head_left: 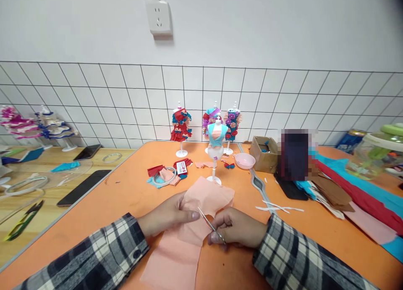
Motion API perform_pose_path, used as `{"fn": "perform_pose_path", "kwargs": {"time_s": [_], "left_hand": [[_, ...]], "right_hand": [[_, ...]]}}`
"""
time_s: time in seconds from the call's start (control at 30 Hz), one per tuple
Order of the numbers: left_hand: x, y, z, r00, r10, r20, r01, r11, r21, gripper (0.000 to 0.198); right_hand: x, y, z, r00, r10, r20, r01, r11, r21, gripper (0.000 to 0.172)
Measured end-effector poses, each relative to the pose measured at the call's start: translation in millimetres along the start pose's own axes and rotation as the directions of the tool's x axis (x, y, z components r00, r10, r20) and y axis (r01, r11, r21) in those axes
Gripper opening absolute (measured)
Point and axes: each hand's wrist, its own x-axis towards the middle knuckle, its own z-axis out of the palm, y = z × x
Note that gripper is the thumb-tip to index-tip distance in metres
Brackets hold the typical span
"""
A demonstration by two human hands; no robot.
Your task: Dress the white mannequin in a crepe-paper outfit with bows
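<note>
My left hand (171, 214) pinches a long strip of peach crepe paper (179, 260) between thumb and fingers. One end of the strip folds upward past my fingers; the other hangs toward me over the table edge. Small metal scissors (210, 226) are in my right hand (237, 229), with fingers wrapped at the handles. Their blades lie across the crepe paper, the tip close to my left thumb. Just beyond the paper stands a small white dress form (215, 152) with a blue crossed top and a peach piece at its chest.
Three decorated dress forms, one in red (181, 126), stand by the wall. Behind my hands lie a tape roll (164, 176) with scraps, a pink bowl (244, 160) and a cardboard box (264, 154). Coloured crepe sheets (362, 197) spread at right; phones (84, 188) and green scissors (24, 220) lie left.
</note>
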Motion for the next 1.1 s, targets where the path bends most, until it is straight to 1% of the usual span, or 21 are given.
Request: {"fn": "perform_pose_path", "kwargs": {"time_s": [0.03, 0.13, 0.2, 0.27, 0.33, 0.43, 0.5, 0.57, 0.6, 0.73, 0.8, 0.9, 1.0, 1.03, 1.1], "left_hand": [[0.5, -0.3, 0.4, 1.0, 0.007, -0.006, -0.007, 1.0, -0.005, 0.041], [1.8, -1.7, 0.2, 0.999, 0.026, -0.034, -0.025, 0.999, 0.026, 0.029], [2.6, -2.4, -0.6, 0.997, 0.048, -0.067, -0.045, 0.997, 0.057, 0.027], [3.3, -3.2, -1.9, 0.994, 0.072, -0.088, -0.066, 0.995, 0.072, 0.035], [3.8, -4.8, -3.5, 0.993, 0.082, -0.079, -0.076, 0.994, 0.076, 0.043], [4.0, -8.5, -5.0, 0.994, 0.091, -0.068, -0.084, 0.992, 0.091, 0.045], [3.7, -10.5, -4.7, 0.992, 0.098, -0.085, -0.09, 0.991, 0.095, 0.049], [3.0, -10.8, -3.1, 0.991, 0.096, -0.098, -0.089, 0.993, 0.079, 0.051], [2.6, -10.2, -2.0, 0.991, 0.09, -0.1, -0.084, 0.995, 0.062, 0.048], [1.7, -4.4, 2.2, 0.992, 0.079, -0.097, -0.08, 0.997, -0.003, 0.026], [1.6, -2.0, 3.7, 0.991, 0.087, -0.103, -0.089, 0.996, -0.017, 0.024], [1.1, -1.8, 4.7, 0.989, 0.107, -0.101, -0.11, 0.994, -0.02, 0.037], [-0.3, -5.2, 2.8, 0.986, 0.14, -0.096, -0.139, 0.99, 0.015, 0.051], [-1.0, -6.7, 1.3, 0.982, 0.151, -0.11, -0.148, 0.988, 0.039, 0.056], [-2.5, -9.5, -2.4, 0.963, 0.195, -0.186, -0.172, 0.976, 0.135, 0.068]], "right_hand": [[0.5, 1.6, -0.5, 1.0, 0.002, -0.009, -0.002, 1.0, -0.007, 0.052], [2.5, 7.6, -1.6, 0.999, 0.009, -0.038, -0.009, 1.0, 0.001, 0.052], [4.1, 12.0, -1.9, 0.999, 0.017, -0.045, -0.016, 1.0, 0.02, 0.053], [5.5, 15.6, -2.1, 0.999, 0.024, -0.044, -0.022, 0.999, 0.027, 0.053], [6.3, 17.4, -2.2, 0.999, 0.021, -0.043, -0.019, 0.999, 0.034, 0.053], [5.8, 16.0, -2.1, 1.0, 0.002, -0.021, -0.001, 0.999, 0.034, 0.054], [4.5, 12.6, -1.8, 1.0, -0.003, 0.005, 0.003, 1.0, 0.018, 0.055], [2.9, 8.0, -1.2, 1.0, -0.007, 0.002, 0.007, 1.0, 0.004, 0.056], [2.1, 5.7, -0.8, 1.0, -0.006, -0.007, 0.006, 1.0, 0.002, 0.057], [0.2, -0.4, 0.2, 1.0, 0.006, -0.022, -0.005, 1.0, 0.02, 0.059], [0.2, -0.8, 0.2, 1.0, 0.003, -0.009, -0.002, 0.999, 0.035, 0.06], [0.2, 0.0, -0.5, 1.0, 0.011, 0.023, -0.012, 0.999, 0.038, 0.059], [-0.6, 1.0, -1.4, 0.999, 0.016, 0.043, -0.017, 1.0, 0.019, 0.057], [-1.1, 1.5, -1.8, 0.999, 0.02, 0.038, -0.02, 1.0, 0.014, 0.056], [-2.4, 2.3, -2.8, 0.999, 0.028, 0.019, -0.028, 1.0, 0.009, 0.054]]}}
